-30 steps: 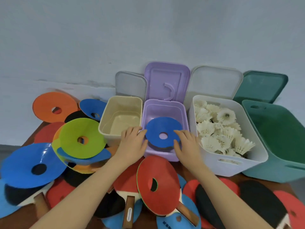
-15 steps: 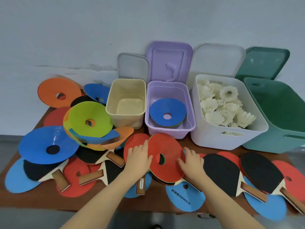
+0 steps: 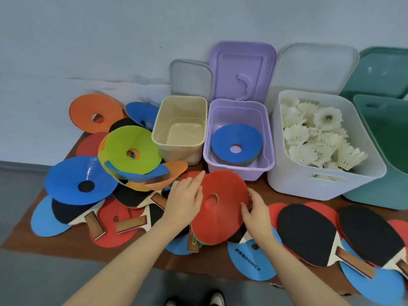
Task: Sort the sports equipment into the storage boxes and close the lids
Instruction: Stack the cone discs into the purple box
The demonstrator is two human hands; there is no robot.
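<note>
A red disc cone (image 3: 223, 215) lies tilted on a small stack at the table's front, a green edge showing under it. My left hand (image 3: 184, 203) holds its left edge and my right hand (image 3: 256, 212) pinches its right edge. Behind it stands the open purple box (image 3: 238, 173) with a blue disc cone (image 3: 237, 139) on top of a few others inside. The cream box (image 3: 155, 140) is empty. The white box (image 3: 309, 184) holds several shuttlecocks (image 3: 318, 138). A green box (image 3: 388, 140) stands at the far right.
More disc cones are piled at the left: green (image 3: 132, 149), blue (image 3: 79, 180), orange (image 3: 95, 113). Table tennis paddles (image 3: 306, 235) and blue covers (image 3: 249, 259) lie along the front. The lids, among them the purple one (image 3: 242, 69), lean on the wall behind the boxes.
Both hands left the blue cone in the purple box, drew back to the table's front and took the red cone by its edges. The camera tilted down.
</note>
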